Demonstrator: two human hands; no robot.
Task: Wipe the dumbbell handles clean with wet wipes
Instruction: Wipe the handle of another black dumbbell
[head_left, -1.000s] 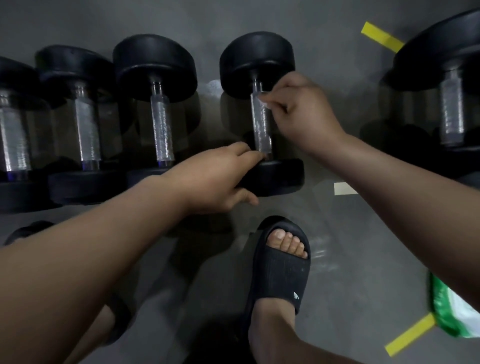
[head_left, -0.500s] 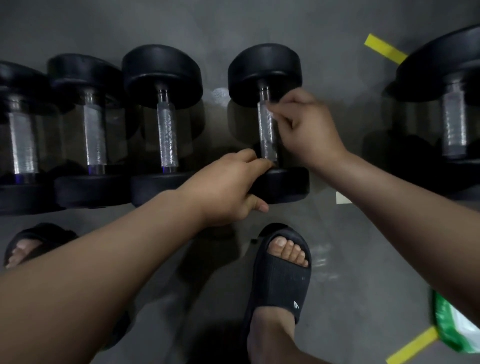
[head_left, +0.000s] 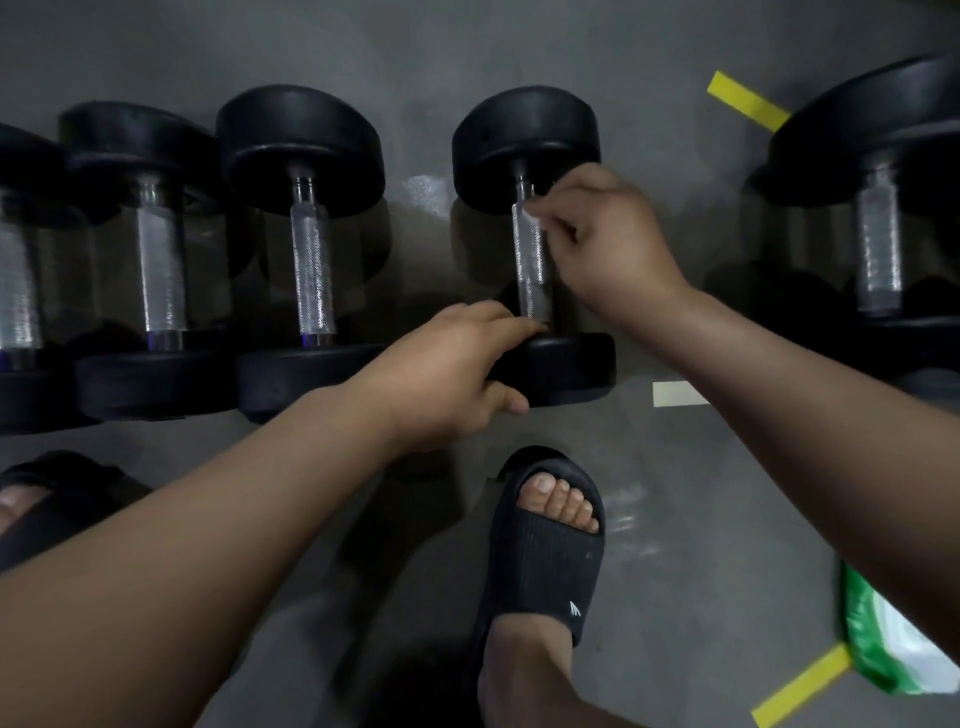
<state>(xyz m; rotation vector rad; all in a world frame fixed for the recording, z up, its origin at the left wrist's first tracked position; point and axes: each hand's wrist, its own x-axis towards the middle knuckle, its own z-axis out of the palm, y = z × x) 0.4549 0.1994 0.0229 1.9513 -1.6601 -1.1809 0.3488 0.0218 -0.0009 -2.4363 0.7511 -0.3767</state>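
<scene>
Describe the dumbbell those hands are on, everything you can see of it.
The dumbbell lies on the grey floor, fourth from the left. Two round black heads, seemingly rubber, join a shiny knurled metal handle. The left hand grips its near head; the right hand presses a white wet wipe against the handle's far end.

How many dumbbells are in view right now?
5 black-headed dumbbells with knurled metal handles: left-edge dumbbell, cut off; second dumbbell; third dumbbell; fourth dumbbell, gripped by the left hand, right hand pressing a white wet wipe to it; far-right dumbbell. Others may lie outside view.
</scene>
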